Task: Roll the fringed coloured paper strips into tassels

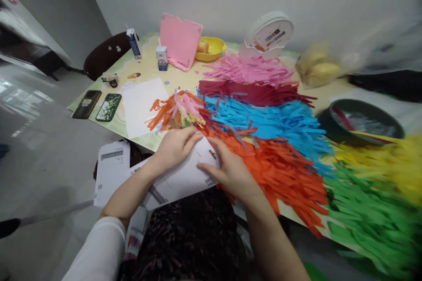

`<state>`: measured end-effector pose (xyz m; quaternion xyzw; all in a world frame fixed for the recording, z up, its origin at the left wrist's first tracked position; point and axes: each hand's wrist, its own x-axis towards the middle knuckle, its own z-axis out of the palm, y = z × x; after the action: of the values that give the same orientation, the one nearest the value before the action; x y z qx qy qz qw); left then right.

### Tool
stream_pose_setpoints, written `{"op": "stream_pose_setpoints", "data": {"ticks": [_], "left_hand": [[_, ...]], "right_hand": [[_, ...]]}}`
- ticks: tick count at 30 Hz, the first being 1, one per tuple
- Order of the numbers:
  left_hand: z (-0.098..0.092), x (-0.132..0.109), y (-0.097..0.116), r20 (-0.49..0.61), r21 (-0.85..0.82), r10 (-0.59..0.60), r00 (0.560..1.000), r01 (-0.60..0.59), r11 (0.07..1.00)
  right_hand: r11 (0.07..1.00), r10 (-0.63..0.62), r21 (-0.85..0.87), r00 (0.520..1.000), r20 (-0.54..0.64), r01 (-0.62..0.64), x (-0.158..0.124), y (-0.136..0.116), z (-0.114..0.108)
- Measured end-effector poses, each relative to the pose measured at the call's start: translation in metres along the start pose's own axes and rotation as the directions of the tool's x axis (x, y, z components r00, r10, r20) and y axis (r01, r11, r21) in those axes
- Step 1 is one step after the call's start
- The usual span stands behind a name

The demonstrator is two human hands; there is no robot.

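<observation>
Both of my hands grip a white printed sheet of paper (184, 175) at the table's near edge. My left hand (174, 145) is curled over its upper left part, fingers pinched at the top. My right hand (231, 169) presses on its right side, thumb and fingers closed on the paper. Just beyond my hands lies a small mixed bundle of orange, pink and yellow paper strips (176, 109). A big heap of orange strips (280, 171) spreads to the right of my right hand.
Heaps of blue (277, 120), dark red (253, 92), pink (250, 70), green (369, 210) and yellow (392, 162) strips cover the table. A dark bowl (359, 120), white sheet (143, 103), two phones (97, 105), pink tablet case (180, 40), yellow bowl (212, 48) and cartons stand farther off.
</observation>
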<state>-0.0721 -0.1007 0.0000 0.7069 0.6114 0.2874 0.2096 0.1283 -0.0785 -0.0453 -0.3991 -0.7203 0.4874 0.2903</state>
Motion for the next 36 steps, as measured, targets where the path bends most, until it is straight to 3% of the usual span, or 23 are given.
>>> {"op": "stream_pose_setpoints", "data": {"ticks": [3,6,8,16,20,24,27,31,36], "left_hand": [[0.006,-0.003,0.004,-0.056,0.177,0.021,0.998,-0.01,0.984],[0.005,-0.013,0.0,-0.148,0.323,0.014,0.989,0.035,0.946],[0.001,-0.019,-0.002,-0.148,0.364,-0.04,0.988,0.092,0.927],[-0.016,-0.02,0.001,-0.035,0.293,-0.098,0.995,0.104,0.951],[-0.015,-0.02,0.0,-0.024,0.256,-0.096,0.995,0.098,0.962],[-0.012,-0.026,-0.004,-0.053,0.258,-0.124,0.991,0.134,0.957],[-0.012,-0.038,-0.011,0.0,0.148,-0.17,0.985,0.168,0.975],[-0.012,-0.062,-0.028,0.125,-0.192,-0.158,0.979,0.181,0.965],[-0.015,-0.092,-0.059,0.04,-0.413,-0.327,0.944,0.314,0.855]], "right_hand": [[0.998,-0.038,-0.04,0.999,-0.01,0.038,0.003,-0.006,0.002],[0.996,-0.024,0.084,0.995,-0.098,0.032,0.001,-0.004,0.001],[0.982,0.0,0.188,0.994,-0.106,0.02,-0.001,-0.003,0.001],[0.904,0.076,0.42,0.997,0.023,-0.078,0.001,-0.011,0.001],[0.868,0.154,0.457,0.98,0.127,-0.196,0.005,-0.007,-0.001],[0.874,0.179,0.424,0.969,0.171,-0.237,0.005,-0.001,-0.002],[0.911,0.173,0.339,0.964,0.202,-0.234,0.004,0.003,0.003],[0.98,0.134,0.11,0.954,0.268,-0.168,0.005,0.003,0.029],[1.0,-0.016,0.007,0.912,0.411,0.014,0.014,-0.01,0.07]]}}
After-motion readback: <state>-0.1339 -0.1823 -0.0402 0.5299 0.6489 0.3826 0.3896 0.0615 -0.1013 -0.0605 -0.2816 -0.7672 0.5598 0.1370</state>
